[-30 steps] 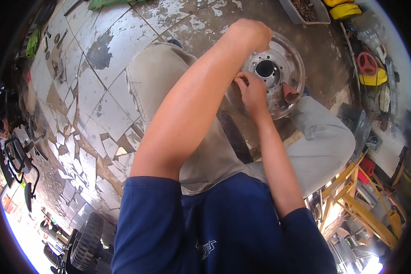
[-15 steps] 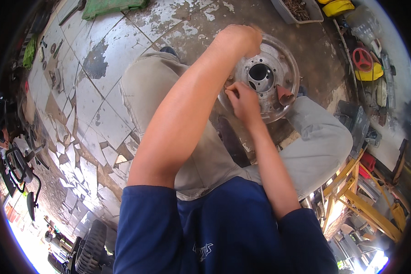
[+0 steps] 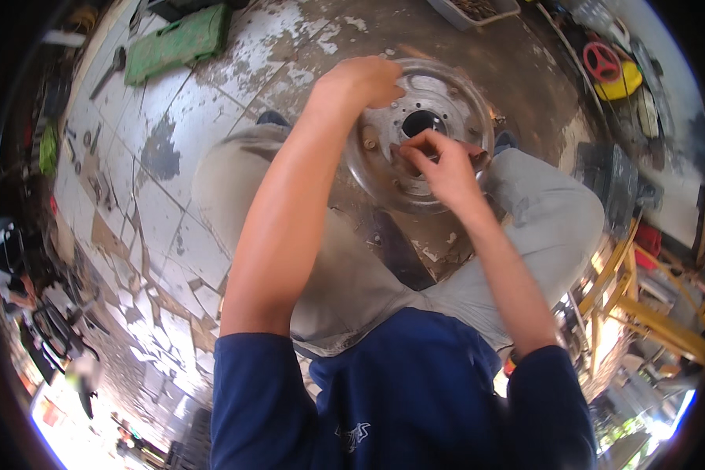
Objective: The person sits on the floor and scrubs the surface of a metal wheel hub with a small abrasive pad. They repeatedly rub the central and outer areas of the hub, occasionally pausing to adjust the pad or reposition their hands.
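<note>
A round, worn metal wheel rim (image 3: 355,168) with a dark centre hole and several bolts and holes lies on the floor between my bent legs. My left hand (image 3: 366,81) is closed at the rim's upper left edge, its fingers curled down; anything inside them is hidden. Over the lower middle of the disc, just below the centre hole, my right hand (image 3: 446,168) is pinched, thumb against finger. Whatever the pinch holds is too small to name. A reddish-brown, cone-like piece (image 3: 475,153) shows on the rim's right side, partly behind my right hand.
A green case (image 3: 176,47) and a hammer-like tool (image 3: 110,72) lie on broken white tiles at far left. A grey bin (image 3: 478,14) of small pieces stands beyond the rim. Right are a dark box (image 3: 605,184) and a yellow frame (image 3: 658,325). A dark flat bar (image 3: 403,254) lies between my legs.
My right hand has moved from the rim's left side across toward its middle, still pinched. My left hand stays at the upper left edge. The whole view has shifted slightly.
</note>
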`<state>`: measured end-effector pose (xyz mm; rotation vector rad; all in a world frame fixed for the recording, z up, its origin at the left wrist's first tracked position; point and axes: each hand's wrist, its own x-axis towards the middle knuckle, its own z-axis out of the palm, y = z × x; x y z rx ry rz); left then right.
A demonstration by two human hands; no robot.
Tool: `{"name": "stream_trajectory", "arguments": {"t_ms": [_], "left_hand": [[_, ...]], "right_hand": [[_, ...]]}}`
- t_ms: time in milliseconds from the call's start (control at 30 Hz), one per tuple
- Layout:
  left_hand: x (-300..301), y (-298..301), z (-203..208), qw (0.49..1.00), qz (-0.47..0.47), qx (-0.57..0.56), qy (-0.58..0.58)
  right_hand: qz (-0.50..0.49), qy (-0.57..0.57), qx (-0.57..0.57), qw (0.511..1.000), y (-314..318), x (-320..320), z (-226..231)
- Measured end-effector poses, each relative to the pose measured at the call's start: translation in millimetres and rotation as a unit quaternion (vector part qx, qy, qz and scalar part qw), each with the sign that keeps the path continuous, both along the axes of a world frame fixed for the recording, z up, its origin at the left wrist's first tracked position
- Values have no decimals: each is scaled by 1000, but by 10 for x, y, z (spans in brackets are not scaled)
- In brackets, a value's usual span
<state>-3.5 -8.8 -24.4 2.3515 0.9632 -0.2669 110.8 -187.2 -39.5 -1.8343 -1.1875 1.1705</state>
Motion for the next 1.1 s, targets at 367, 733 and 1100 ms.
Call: {"name": "stream_trajectory", "arguments": {"t_ms": [367, 733, 1100], "left_hand": [[58, -434, 659, 913, 139, -240, -300], [368, -1008, 463, 784, 350, -248, -448], [216, -970, 442, 784, 356, -257, -438]], "right_hand": [[-78, 188, 174, 963, 268, 651, 607], [-74, 167, 231, 956, 349, 639, 649], [0, 11, 266, 964, 282, 723, 660]]}}
